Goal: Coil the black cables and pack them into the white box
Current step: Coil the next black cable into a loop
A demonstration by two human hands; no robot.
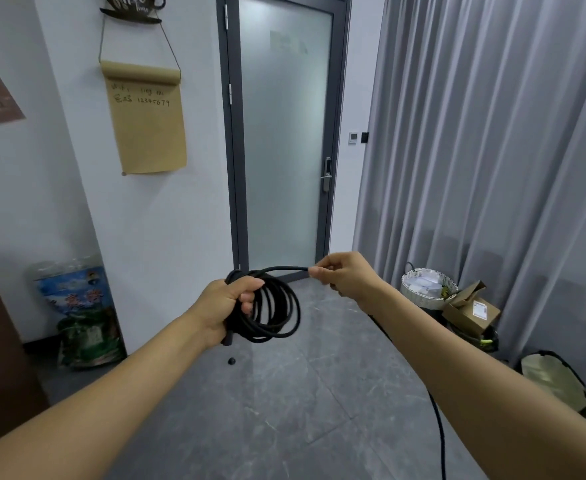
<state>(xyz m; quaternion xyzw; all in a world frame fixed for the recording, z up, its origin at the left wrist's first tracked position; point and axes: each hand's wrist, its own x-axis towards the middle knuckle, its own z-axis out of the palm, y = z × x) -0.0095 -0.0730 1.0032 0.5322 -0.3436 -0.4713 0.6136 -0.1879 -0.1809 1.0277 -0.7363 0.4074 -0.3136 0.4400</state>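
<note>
Landmark: the coiled black cable (pixel 277 306), held in mid-air at the centre of the view.

1. The left hand (pixel 227 303) grips the left side of the coil, fingers curled round the gathered loops. Several loops hang to the right of the fist. A short end piece (pixel 228 337) projects below the hand.
2. The right hand (pixel 342 275), to the right of the coil and slightly higher, pinches the cable between thumb and fingertips. One strand arcs from the top of the coil to this pinch.
3. Below the right hand, the uncoiled length (pixel 438 431) runs under the right forearm down toward the grey tiled floor (pixel 284 410) and leaves the bottom edge of the view.
4. On the floor below the coil lies a small dark round item (pixel 231 361); its identity cannot be determined.
5. Left of the coil, printed bags (pixel 80 317) stand against the white wall.
6. Right of the coil, a white woven basket (pixel 428 287) and an open cardboard box (pixel 471 310) stand before the grey curtain (pixel 492 133).
7. Behind the coil stands a frosted glass door (pixel 283 133). A brown paper scroll (pixel 148 119) hangs on the wall to the upper left.
</note>
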